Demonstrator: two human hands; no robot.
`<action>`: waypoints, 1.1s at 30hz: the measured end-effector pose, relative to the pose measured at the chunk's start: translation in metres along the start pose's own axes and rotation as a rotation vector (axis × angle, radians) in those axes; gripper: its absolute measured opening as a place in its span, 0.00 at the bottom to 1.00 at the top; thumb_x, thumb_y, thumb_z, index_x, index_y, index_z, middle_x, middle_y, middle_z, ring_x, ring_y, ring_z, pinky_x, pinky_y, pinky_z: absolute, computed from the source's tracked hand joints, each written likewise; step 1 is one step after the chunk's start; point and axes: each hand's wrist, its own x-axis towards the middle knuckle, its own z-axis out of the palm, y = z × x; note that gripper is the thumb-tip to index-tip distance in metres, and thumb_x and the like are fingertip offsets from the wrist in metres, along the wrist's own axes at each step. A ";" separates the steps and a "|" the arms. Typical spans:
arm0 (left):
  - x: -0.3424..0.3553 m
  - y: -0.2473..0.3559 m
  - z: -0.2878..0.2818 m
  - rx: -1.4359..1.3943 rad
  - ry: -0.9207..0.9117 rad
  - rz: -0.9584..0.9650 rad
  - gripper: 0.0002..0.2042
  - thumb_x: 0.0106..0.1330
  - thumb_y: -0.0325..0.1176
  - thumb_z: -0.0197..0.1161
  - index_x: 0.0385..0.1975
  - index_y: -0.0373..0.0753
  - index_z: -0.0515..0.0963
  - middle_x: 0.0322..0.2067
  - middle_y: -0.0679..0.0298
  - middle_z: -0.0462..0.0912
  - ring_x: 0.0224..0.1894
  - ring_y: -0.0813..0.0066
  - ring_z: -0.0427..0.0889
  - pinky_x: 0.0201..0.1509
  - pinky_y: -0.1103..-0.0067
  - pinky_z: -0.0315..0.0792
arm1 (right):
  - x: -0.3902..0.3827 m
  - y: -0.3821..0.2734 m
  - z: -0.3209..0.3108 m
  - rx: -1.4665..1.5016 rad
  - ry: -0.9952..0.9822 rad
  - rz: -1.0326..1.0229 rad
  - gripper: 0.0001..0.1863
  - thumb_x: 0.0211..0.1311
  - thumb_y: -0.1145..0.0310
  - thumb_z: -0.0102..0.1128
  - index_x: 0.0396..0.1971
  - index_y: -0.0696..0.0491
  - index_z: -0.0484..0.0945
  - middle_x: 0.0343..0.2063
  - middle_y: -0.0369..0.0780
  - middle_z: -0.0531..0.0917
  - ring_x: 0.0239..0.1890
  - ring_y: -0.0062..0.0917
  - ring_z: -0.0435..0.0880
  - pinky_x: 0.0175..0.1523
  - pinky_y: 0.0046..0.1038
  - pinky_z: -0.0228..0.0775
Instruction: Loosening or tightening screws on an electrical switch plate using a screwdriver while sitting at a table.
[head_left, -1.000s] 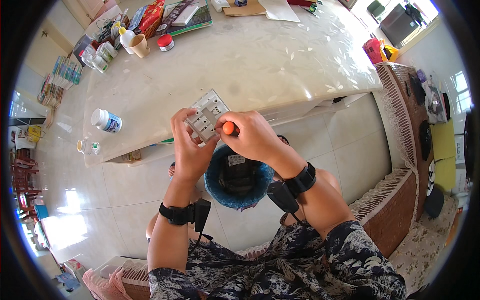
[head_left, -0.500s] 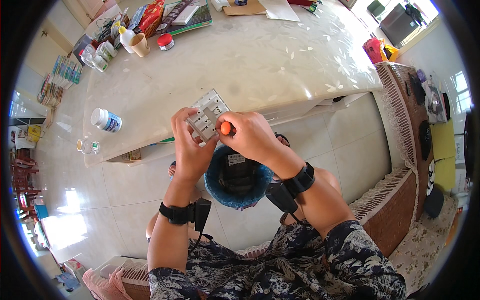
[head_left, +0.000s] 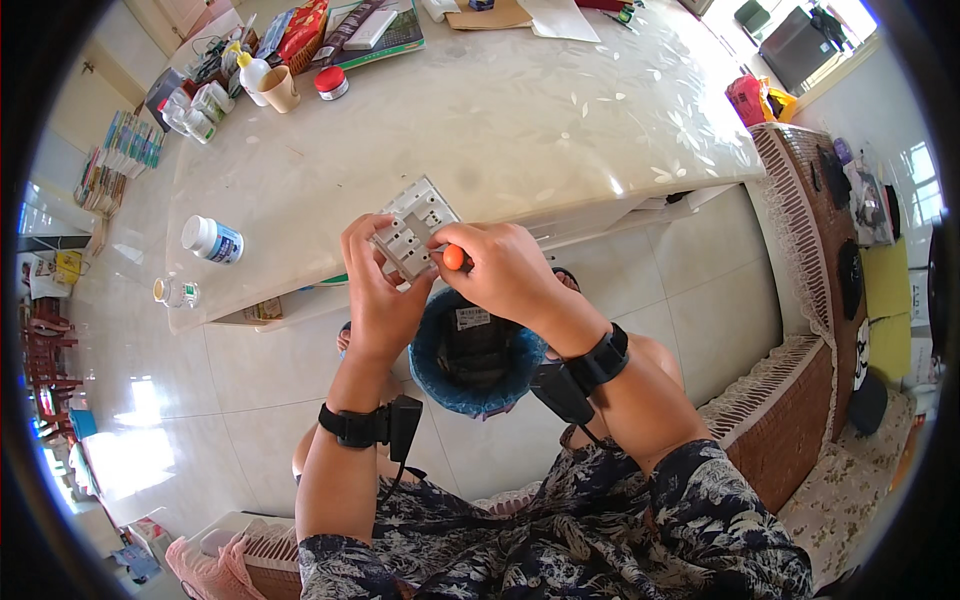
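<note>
My left hand (head_left: 383, 295) is closed on the lower left edge of a white electrical socket panel (head_left: 428, 208), held tilted just off the table's near edge. Slots, holes and small metal fittings show on its upturned side. In my right hand (head_left: 503, 268) is a screwdriver (head_left: 454, 257), its round orange handle end pointing up between the curled fingers. The right fingers hide its shaft and tip at the panel's lower right. Below both hands stands a bin lined with a blue bag (head_left: 430, 385), dark pieces inside it.
The pale table (head_left: 520, 130) stretches ahead. On its left are a white bottle with a blue label (head_left: 212, 240) and a clear jar (head_left: 176, 292). Farther back stand a red-lidded jar (head_left: 331, 84), a paper cup (head_left: 279, 90) and a pump bottle (head_left: 252, 78). A woven bench (head_left: 770, 410) is at right.
The right hand and the screwdriver's orange end have shifted very slightly; the right index finger sits a little differently over the panel. The left hand keeps its hold.
</note>
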 end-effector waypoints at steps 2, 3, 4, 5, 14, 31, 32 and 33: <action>0.000 -0.001 0.000 -0.001 0.000 0.005 0.34 0.50 0.14 0.67 0.57 0.39 0.60 0.57 0.60 0.57 0.56 0.62 0.73 0.50 0.73 0.81 | -0.002 0.004 0.001 -0.057 -0.006 -0.063 0.08 0.48 0.70 0.67 0.30 0.52 0.80 0.23 0.40 0.82 0.26 0.37 0.82 0.30 0.34 0.73; 0.000 -0.001 0.000 0.005 0.001 0.009 0.34 0.50 0.14 0.67 0.57 0.40 0.60 0.57 0.60 0.57 0.56 0.62 0.73 0.50 0.73 0.80 | -0.002 0.006 0.002 -0.113 -0.013 -0.127 0.09 0.48 0.70 0.69 0.32 0.51 0.81 0.23 0.39 0.82 0.25 0.36 0.82 0.29 0.32 0.72; 0.000 -0.001 0.001 0.012 0.003 0.013 0.34 0.50 0.14 0.67 0.57 0.40 0.60 0.57 0.60 0.57 0.56 0.62 0.73 0.50 0.73 0.80 | -0.002 0.005 0.002 -0.113 -0.013 -0.127 0.09 0.48 0.70 0.69 0.32 0.51 0.81 0.23 0.39 0.82 0.25 0.36 0.82 0.29 0.32 0.72; 0.000 -0.001 0.001 0.012 0.003 0.013 0.34 0.50 0.14 0.67 0.57 0.40 0.60 0.57 0.60 0.57 0.56 0.62 0.73 0.50 0.73 0.80 | -0.002 0.004 0.003 -0.134 -0.003 -0.134 0.07 0.49 0.70 0.66 0.28 0.51 0.79 0.22 0.39 0.82 0.25 0.36 0.82 0.29 0.34 0.72; 0.000 0.002 0.000 0.043 -0.004 -0.013 0.34 0.49 0.15 0.68 0.57 0.41 0.60 0.58 0.61 0.57 0.57 0.62 0.72 0.49 0.72 0.81 | -0.001 -0.001 -0.001 -0.089 -0.020 -0.022 0.06 0.50 0.69 0.65 0.28 0.51 0.79 0.21 0.39 0.82 0.26 0.36 0.82 0.31 0.35 0.72; -0.001 0.000 0.001 0.010 -0.010 0.016 0.34 0.50 0.14 0.66 0.57 0.40 0.59 0.58 0.60 0.57 0.56 0.60 0.73 0.50 0.72 0.81 | 0.001 0.001 -0.005 0.067 -0.072 0.097 0.09 0.47 0.70 0.66 0.31 0.52 0.81 0.23 0.39 0.83 0.29 0.39 0.82 0.34 0.35 0.74; -0.001 0.000 0.001 0.009 -0.010 0.016 0.34 0.50 0.14 0.66 0.57 0.40 0.59 0.58 0.60 0.57 0.56 0.60 0.73 0.50 0.72 0.81 | 0.001 0.002 -0.005 0.039 -0.068 0.068 0.09 0.47 0.70 0.66 0.31 0.51 0.81 0.24 0.39 0.83 0.29 0.38 0.82 0.34 0.35 0.74; -0.001 0.000 0.002 0.009 -0.013 0.014 0.34 0.50 0.14 0.66 0.57 0.40 0.60 0.58 0.60 0.57 0.56 0.60 0.73 0.50 0.72 0.81 | 0.001 0.003 -0.004 0.011 -0.064 0.039 0.09 0.47 0.70 0.67 0.31 0.51 0.80 0.24 0.38 0.84 0.29 0.38 0.83 0.34 0.35 0.74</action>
